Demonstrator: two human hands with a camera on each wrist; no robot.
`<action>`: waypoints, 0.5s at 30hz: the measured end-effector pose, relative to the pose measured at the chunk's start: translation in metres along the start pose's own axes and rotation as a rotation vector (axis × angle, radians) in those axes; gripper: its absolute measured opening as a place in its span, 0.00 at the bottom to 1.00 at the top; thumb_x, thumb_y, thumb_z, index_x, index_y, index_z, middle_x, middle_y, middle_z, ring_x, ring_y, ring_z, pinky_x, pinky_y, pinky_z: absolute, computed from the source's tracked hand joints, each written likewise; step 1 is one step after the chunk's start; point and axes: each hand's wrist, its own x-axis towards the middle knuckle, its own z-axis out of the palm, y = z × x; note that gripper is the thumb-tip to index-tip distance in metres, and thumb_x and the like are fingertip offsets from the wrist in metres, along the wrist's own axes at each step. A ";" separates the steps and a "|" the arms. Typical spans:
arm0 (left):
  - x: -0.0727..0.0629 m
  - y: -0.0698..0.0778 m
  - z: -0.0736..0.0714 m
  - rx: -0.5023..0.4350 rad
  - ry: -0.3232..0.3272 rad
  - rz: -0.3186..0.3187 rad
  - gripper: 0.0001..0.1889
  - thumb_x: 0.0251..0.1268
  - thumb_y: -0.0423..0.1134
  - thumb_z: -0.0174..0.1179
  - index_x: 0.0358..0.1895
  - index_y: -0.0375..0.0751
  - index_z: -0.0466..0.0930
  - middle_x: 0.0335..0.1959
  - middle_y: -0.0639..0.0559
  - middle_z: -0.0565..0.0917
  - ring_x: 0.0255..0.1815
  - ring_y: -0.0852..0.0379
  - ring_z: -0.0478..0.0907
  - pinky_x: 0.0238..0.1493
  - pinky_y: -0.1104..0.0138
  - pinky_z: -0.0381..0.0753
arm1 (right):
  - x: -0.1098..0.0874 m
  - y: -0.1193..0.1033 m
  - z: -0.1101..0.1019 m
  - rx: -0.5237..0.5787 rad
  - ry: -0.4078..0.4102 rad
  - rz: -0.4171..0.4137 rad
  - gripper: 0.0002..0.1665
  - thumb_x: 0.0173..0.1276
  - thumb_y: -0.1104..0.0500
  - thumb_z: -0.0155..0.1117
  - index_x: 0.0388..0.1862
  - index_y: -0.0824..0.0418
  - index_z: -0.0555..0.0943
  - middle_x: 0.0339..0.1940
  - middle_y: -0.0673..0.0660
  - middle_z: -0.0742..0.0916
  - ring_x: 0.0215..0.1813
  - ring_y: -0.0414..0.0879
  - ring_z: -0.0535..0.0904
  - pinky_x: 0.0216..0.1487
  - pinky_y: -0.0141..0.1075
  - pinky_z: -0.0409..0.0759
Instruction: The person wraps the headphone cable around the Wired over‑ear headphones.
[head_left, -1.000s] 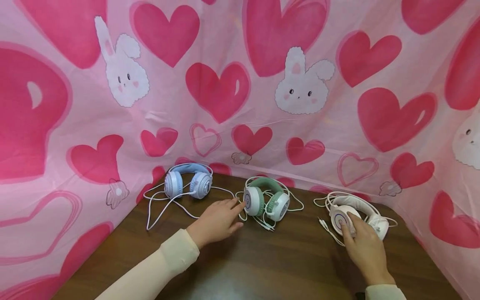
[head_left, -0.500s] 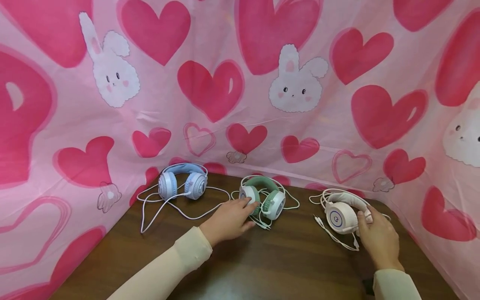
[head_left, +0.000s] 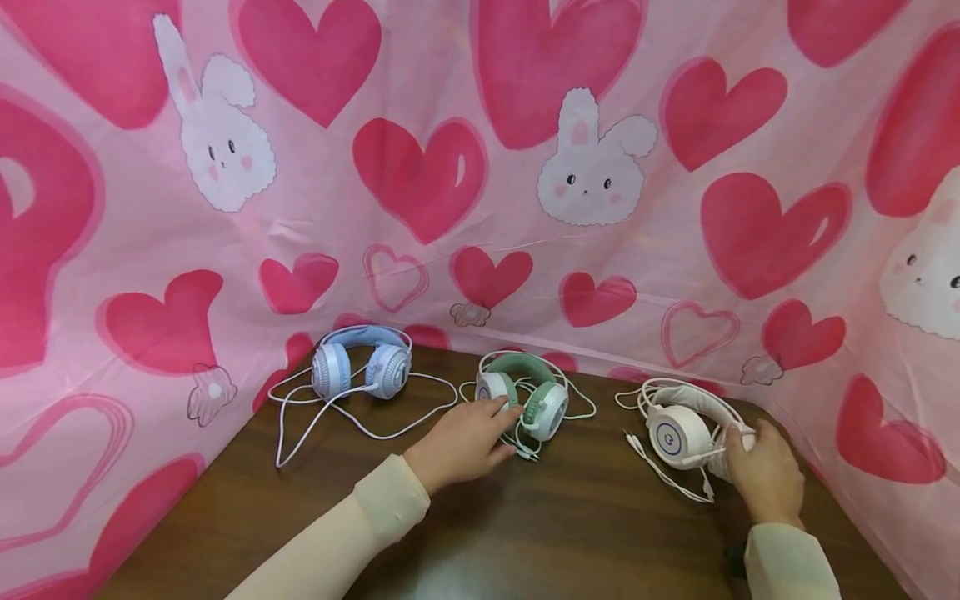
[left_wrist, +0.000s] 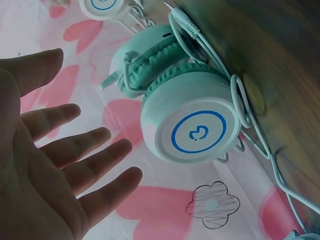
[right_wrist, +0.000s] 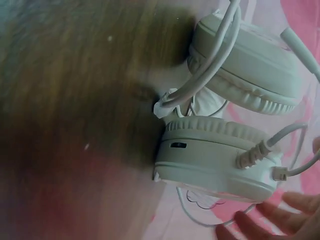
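Observation:
In the head view, the left hand reaches to the green-and-white headphones, its fingertips overlapping their left ear cup. The left wrist view shows that hand with fingers spread, palm beside the round ear cup with its blue ring, and nothing in its grasp. The right hand is at the right ear cup of the cream headset, thumb in front and fingers on the outer side, hiding much of that cup. The right wrist view has this ear cup between thumb and fingers, with the microphone boom above.
Light-blue headphones rest at the back left, their white cable looped on the brown wooden table. The cream headset's cable plugs lie in front of it. A pink heart-and-rabbit cloth encloses the back and sides.
The right hand has gone from the cream headset's left ear cup to its right one, uncovering the blue-ringed cup. The left hand has moved right, further over the green headphones' left ear cup.

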 end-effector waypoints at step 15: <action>-0.003 -0.002 -0.004 -0.019 0.018 -0.003 0.30 0.65 0.56 0.59 0.67 0.47 0.72 0.63 0.43 0.75 0.62 0.48 0.74 0.60 0.54 0.72 | 0.006 -0.004 0.014 0.346 -0.180 0.267 0.56 0.69 0.38 0.53 0.72 0.80 0.43 0.68 0.83 0.53 0.68 0.75 0.51 0.65 0.63 0.56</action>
